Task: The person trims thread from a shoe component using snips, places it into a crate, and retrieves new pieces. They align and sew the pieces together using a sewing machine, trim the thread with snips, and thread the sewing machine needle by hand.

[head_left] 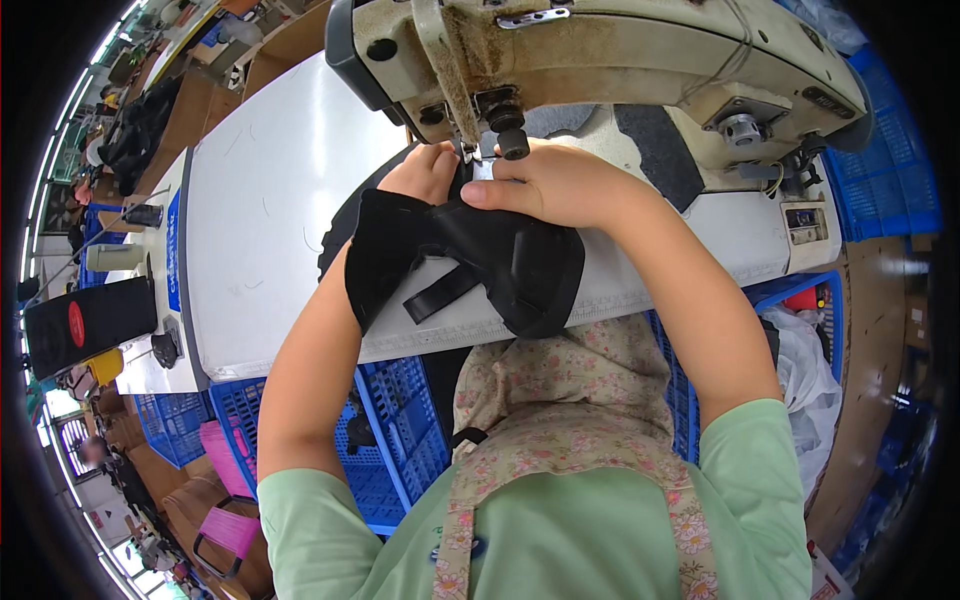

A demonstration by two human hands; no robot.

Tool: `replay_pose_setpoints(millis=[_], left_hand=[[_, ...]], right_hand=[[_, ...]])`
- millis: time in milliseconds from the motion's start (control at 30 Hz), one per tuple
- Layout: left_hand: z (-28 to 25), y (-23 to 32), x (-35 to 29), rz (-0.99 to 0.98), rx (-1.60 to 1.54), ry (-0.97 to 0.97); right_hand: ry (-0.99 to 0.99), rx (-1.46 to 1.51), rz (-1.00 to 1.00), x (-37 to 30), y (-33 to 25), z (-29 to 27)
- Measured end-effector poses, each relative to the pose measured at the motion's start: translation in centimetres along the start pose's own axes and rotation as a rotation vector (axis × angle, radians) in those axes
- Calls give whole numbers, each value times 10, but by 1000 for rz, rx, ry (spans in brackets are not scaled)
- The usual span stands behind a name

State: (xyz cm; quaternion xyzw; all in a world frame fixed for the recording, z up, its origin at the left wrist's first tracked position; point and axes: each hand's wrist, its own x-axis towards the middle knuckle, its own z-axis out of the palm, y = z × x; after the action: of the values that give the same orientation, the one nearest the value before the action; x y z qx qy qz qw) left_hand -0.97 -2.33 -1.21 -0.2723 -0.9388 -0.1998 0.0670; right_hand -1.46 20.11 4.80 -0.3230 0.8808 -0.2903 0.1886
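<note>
A black, padded-looking fabric piece [535,265] with a strap [440,293] lies under the head of a sewing machine [610,70]. Part of it droops over the table's near edge. My left hand [425,172] is closed on the fabric just left of the presser foot [472,153], its fingers curled. From the right, my right hand [550,185] grips the same piece, thumb on top and fingertips partly hidden behind the machine's needle area. Exactly where the stitching runs cannot be made out.
Dark grey flat pieces [660,150] lie on the white sewing table [260,240] behind my right forearm. Blue plastic crates [405,420] stand below the table, and more [885,150] are at the right. A thread stand with a spool [115,257] is at the left end.
</note>
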Motion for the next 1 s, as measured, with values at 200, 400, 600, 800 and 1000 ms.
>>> replay_pose_setpoints(millis=[200,400,600,800,1000], left_hand=[[-1,-4,4,115,129,11],[0,-7,7,-5,107,-59],[0,-2,7,-148,-101,-33],[3,-1,8,20,146,50],[-27,11,-2,-149,-154,-84]], right_hand=[[-47,80,45,3,-3,-5],[13,121,18,3,-4,-2],[-42,90,66,5,-2,-1],[91,151,-15,5,2,2],[-36,86,77,4,-6,-5]])
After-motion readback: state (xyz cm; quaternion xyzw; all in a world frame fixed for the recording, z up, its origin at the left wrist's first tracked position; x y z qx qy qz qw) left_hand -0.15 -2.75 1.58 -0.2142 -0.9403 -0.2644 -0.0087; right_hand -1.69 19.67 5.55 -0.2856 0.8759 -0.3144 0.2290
